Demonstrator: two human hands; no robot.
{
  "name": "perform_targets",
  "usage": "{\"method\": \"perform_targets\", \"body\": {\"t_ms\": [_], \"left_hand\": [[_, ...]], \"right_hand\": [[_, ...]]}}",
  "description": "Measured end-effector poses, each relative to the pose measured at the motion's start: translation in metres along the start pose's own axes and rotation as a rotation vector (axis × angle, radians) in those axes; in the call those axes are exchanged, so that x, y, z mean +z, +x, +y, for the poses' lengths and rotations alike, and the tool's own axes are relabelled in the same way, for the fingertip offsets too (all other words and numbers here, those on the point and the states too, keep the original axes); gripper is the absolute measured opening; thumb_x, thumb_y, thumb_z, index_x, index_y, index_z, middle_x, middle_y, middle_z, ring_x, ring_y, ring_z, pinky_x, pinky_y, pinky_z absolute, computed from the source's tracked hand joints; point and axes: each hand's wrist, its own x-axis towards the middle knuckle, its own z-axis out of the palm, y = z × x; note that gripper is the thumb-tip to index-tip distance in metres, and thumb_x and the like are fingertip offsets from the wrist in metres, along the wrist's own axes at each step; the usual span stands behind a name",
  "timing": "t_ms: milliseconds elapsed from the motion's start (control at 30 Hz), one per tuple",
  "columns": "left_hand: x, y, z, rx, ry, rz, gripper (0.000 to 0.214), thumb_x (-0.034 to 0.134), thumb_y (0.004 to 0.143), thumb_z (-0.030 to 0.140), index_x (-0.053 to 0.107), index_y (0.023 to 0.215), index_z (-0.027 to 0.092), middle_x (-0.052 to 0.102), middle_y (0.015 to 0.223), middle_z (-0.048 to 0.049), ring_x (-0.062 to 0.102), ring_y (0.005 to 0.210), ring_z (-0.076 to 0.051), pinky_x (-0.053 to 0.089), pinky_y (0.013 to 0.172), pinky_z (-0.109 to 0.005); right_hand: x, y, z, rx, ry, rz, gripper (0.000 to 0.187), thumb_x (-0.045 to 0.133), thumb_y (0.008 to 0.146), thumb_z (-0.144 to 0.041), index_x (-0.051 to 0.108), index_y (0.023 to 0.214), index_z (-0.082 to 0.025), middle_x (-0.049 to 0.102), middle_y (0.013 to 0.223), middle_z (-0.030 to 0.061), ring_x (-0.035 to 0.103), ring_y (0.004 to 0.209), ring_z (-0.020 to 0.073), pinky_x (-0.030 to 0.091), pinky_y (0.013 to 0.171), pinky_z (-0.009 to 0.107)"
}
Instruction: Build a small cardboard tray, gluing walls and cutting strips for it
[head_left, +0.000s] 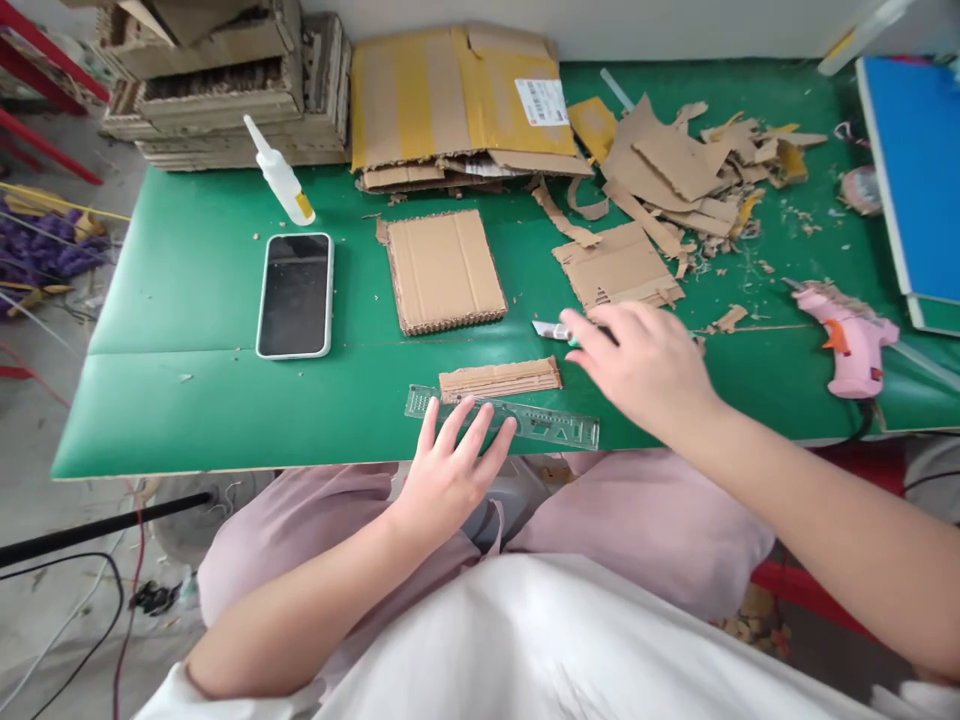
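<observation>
My left hand point(450, 475) lies with spread fingers on a clear plastic ruler point(559, 426) near the table's front edge. Just behind the ruler is a narrow cardboard strip point(502, 378) with ridges showing. In my right hand point(649, 370) is a utility knife point(553, 330), its blade pointing left above the table; the palm hides most of the handle. A thick square cardboard block point(446, 270) lies farther back, left of the knife. Partly behind my right hand rests a flat cardboard piece point(619, 262) with torn edges.
On the green table point(187, 410) are a phone point(296, 295) and a white squeeze bottle point(283, 185). Cardboard scraps point(667, 165) pile up behind, beside a taped cardboard box point(450, 100). A pink glue gun point(855, 340) and a blue board point(919, 170) are at right.
</observation>
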Motion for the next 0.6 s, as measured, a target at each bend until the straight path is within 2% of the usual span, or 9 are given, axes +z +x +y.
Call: {"method": "perform_targets", "body": {"t_ms": [67, 133, 233, 300, 367, 433, 500, 600], "left_hand": [[0.003, 0.000, 0.001, 0.006, -0.011, 0.081, 0.034, 0.060, 0.083, 0.018, 0.062, 0.117, 0.019, 0.067, 0.111, -0.0085, 0.059, 0.108, -0.028, 0.040, 0.101, -0.051], [0.005, 0.000, 0.002, 0.030, -0.036, 0.171, 0.028, 0.060, 0.083, 0.016, 0.064, 0.110, 0.018, 0.068, 0.098, -0.0052, 0.061, 0.096, -0.022, 0.043, 0.099, -0.045], [0.005, 0.002, 0.003, 0.086, -0.083, 0.286, 0.019, 0.061, 0.082, 0.014, 0.065, 0.101, 0.017, 0.065, 0.081, -0.0001, 0.060, 0.079, -0.014, 0.046, 0.088, -0.035], [0.001, 0.005, 0.000, 0.113, -0.093, 0.329, 0.016, 0.063, 0.082, 0.014, 0.065, 0.097, 0.017, 0.064, 0.078, 0.0007, 0.058, 0.076, -0.013, 0.046, 0.080, -0.031], [-0.003, 0.010, -0.008, 0.109, -0.067, 0.333, 0.015, 0.061, 0.083, 0.014, 0.065, 0.097, 0.016, 0.064, 0.079, -0.0003, 0.057, 0.076, -0.013, 0.045, 0.073, -0.030], [-0.006, 0.017, -0.019, 0.064, -0.008, 0.272, 0.017, 0.057, 0.086, 0.013, 0.064, 0.101, 0.016, 0.065, 0.082, -0.0020, 0.057, 0.077, -0.014, 0.044, 0.070, -0.029], [-0.007, 0.026, -0.029, -0.002, 0.059, 0.135, 0.020, 0.051, 0.089, 0.013, 0.064, 0.105, 0.017, 0.065, 0.085, -0.0040, 0.057, 0.077, -0.015, 0.044, 0.068, -0.030], [-0.006, 0.037, -0.040, -0.102, 0.083, -0.084, 0.026, 0.055, 0.089, 0.029, 0.063, 0.110, 0.016, 0.065, 0.088, -0.0082, 0.059, 0.079, -0.020, 0.046, 0.065, -0.034]], "right_hand": [[0.002, 0.005, -0.013, -0.155, 0.132, 0.046, 0.034, 0.057, 0.087, -0.028, 0.063, 0.116, -0.010, 0.065, 0.101, 0.0145, 0.055, 0.099, 0.0268, 0.044, 0.083, 0.038], [0.005, 0.011, -0.023, -0.206, 0.220, 0.042, 0.032, 0.062, 0.084, -0.028, 0.066, 0.109, -0.009, 0.066, 0.097, 0.0130, 0.055, 0.095, 0.0251, 0.045, 0.086, 0.037], [0.007, 0.019, -0.029, -0.082, 0.359, -0.032, 0.025, 0.070, 0.077, -0.029, 0.068, 0.094, -0.011, 0.066, 0.092, 0.0121, 0.056, 0.090, 0.0253, 0.047, 0.083, 0.038], [0.004, 0.022, -0.026, 0.039, 0.499, -0.105, 0.014, 0.071, 0.075, -0.026, 0.068, 0.082, -0.014, 0.067, 0.085, 0.0096, 0.057, 0.088, 0.0252, 0.047, 0.081, 0.038], [-0.001, 0.023, -0.019, 0.199, 0.689, -0.161, 0.007, 0.067, 0.078, -0.025, 0.067, 0.080, -0.017, 0.067, 0.080, 0.0061, 0.058, 0.082, 0.0229, 0.047, 0.077, 0.036], [-0.007, 0.023, -0.011, 0.393, 0.915, -0.190, 0.014, 0.061, 0.082, -0.032, 0.066, 0.083, -0.019, 0.065, 0.076, 0.0034, 0.058, 0.072, 0.0192, 0.047, 0.070, 0.033], [-0.011, 0.023, -0.003, 0.518, 1.139, -0.200, 0.026, 0.059, 0.082, -0.044, 0.064, 0.089, -0.019, 0.062, 0.072, 0.0014, 0.056, 0.066, 0.0160, 0.045, 0.063, 0.030], [-0.013, 0.027, 0.004, 0.492, 1.343, -0.191, 0.037, 0.060, 0.078, -0.054, 0.062, 0.091, -0.019, 0.056, 0.070, -0.0012, 0.052, 0.062, 0.0126, 0.041, 0.057, 0.025]]}}
